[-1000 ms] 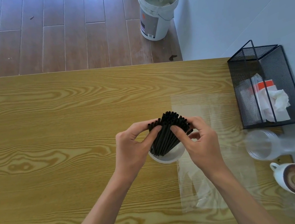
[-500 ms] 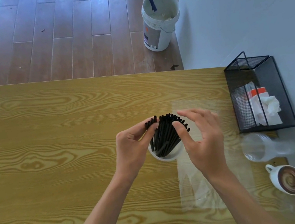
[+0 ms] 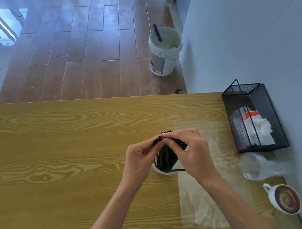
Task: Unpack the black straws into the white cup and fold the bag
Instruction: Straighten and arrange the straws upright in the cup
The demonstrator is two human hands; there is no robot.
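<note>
My two hands at work: left hand (image 3: 141, 159), right hand (image 3: 190, 151). One bundle of thin black plastic straws (image 3: 166, 157), too many to count. One white round cup (image 3: 165, 171). One clear flat plastic bag (image 3: 198, 206). One black wire-mesh basket (image 3: 267, 114). One white latte mug (image 3: 285, 199). One white plastic bucket (image 3: 165, 51). One yellow wood-grain table (image 3: 53, 161).

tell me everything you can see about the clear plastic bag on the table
The clear plastic bag is a long, thin, see-through sleeve that looks empty. It lies flat on the wooden table, running from beside the black mesh basket towards the near edge, just right of the white cup. It is wrinkled near its lower end and not yet folded. The right hand and forearm pass above it; whether they touch it cannot be told.
</note>
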